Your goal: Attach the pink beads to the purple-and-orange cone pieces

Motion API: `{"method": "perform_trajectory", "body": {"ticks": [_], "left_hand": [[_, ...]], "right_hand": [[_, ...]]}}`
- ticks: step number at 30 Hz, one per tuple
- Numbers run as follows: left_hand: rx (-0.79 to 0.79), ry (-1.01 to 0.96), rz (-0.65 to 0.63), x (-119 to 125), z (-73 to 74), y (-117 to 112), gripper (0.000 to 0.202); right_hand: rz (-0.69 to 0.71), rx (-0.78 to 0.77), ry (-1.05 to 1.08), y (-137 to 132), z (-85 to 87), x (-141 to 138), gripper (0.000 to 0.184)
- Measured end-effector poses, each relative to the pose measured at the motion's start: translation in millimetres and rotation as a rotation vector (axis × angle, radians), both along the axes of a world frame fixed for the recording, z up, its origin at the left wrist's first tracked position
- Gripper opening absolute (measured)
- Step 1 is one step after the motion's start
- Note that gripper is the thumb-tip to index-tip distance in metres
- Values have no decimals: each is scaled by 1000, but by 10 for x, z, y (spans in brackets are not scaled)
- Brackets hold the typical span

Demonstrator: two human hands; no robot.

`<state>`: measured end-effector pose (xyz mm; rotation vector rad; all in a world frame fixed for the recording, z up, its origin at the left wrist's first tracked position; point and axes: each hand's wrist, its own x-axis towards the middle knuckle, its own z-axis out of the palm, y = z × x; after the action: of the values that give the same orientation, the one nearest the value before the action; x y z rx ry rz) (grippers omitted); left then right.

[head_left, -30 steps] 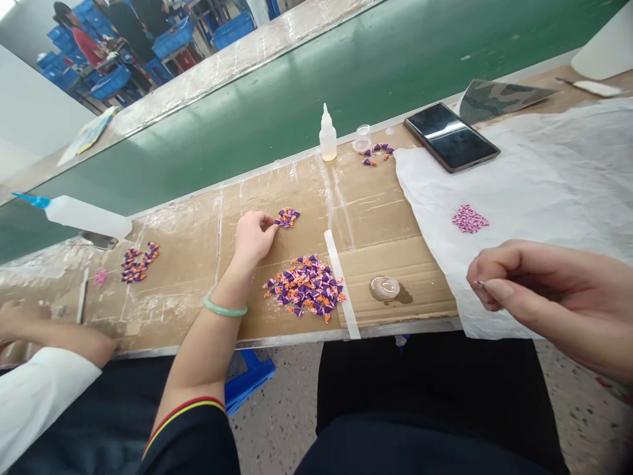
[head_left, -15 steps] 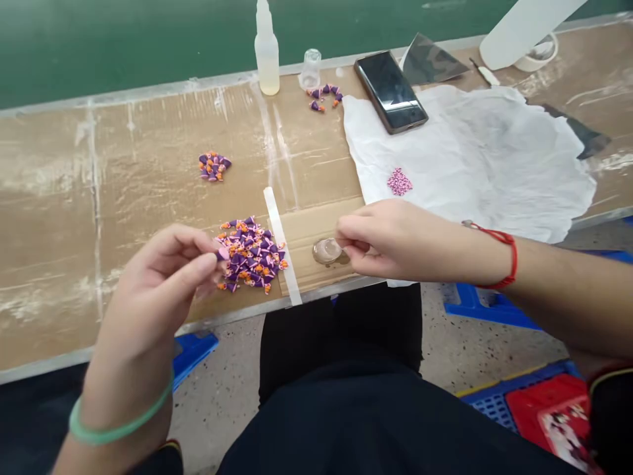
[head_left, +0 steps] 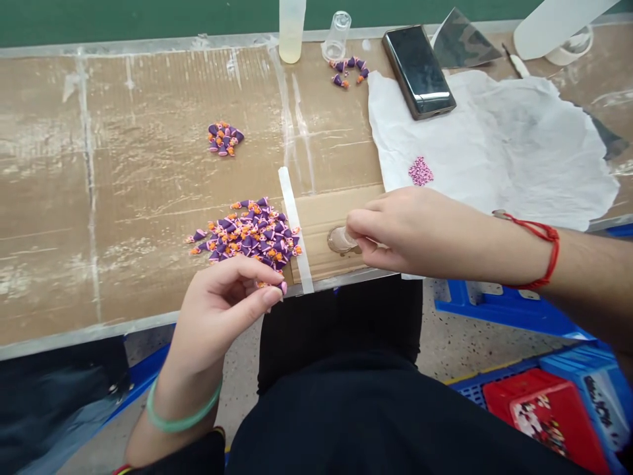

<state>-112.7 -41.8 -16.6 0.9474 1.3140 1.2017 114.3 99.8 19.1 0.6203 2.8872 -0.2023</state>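
Observation:
Between my left thumb and fingers is a small purple figure with a pink end. This hand is just in front of a pile of similar purple, orange and pink figures, by the table's front edge. My right hand is closed in a pinch at a small round clear dish. The dish lies on a cardboard piece. Whatever the right fingertips pinch is hidden behind them. A strip of white tape runs between the pile and the dish.
White paper carries tiny pink pieces and a phone. Further back are a clear cup, a bottle and a tape roll. A smaller figure cluster lies left. Trays with a red bag stand below right.
My left hand has moved right and toward me with the figure, from the pile's left side to its front. My right hand remains at the dish. The camera view has shifted.

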Motion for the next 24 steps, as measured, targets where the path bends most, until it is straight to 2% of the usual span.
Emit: {"method": "perform_trajectory", "body": {"ticks": [10, 14, 17, 22, 24], "left_hand": [[-9, -31, 9, -10, -41, -15, 10], [-12, -59, 26, -3, -35, -37, 9], [5, -112, 60, 59, -24, -60, 7], [117, -273, 125, 338, 49, -50, 9], [138, -320, 117, 463, 100, -32, 9]], "right_hand": [[31, 20, -20, 13, -5, -22, 15], [-9, -57, 36, 28, 23, -15, 17], [-78, -245, 199, 18, 128, -1, 17], [-299, -832, 408, -133, 309, -8, 16], [-356, -1004, 451, -212, 334, -14, 19]]}}
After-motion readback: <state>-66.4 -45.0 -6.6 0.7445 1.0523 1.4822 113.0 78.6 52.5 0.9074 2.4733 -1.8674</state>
